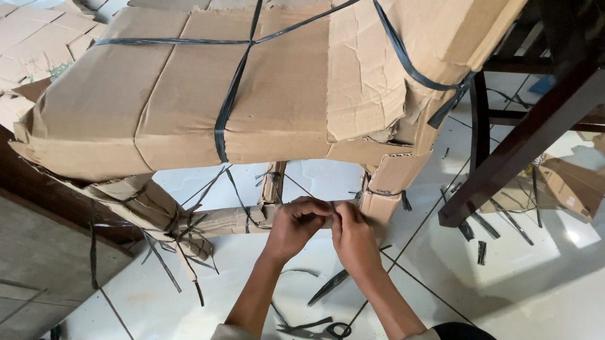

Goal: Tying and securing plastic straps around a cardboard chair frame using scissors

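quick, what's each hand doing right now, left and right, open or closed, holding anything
Left hand: closed, fingers curled on the brown cardboard-wrapped rail of the strapped furniture piece.
Right hand: closed, pinching at the same wrapping beside the left; what it pinches cannot be told.

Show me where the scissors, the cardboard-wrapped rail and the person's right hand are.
scissors (323,336), head view, on the handle loops.
cardboard-wrapped rail (227,220), head view, on its wrapped middle.
right hand (355,238), head view, on the back of the hand.

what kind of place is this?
Probably a furniture workshop or storeroom floor: a chair wrapped in cardboard with black strapping, bare dark wooden furniture legs, scissors and cut strap scraps on white floor tiles.
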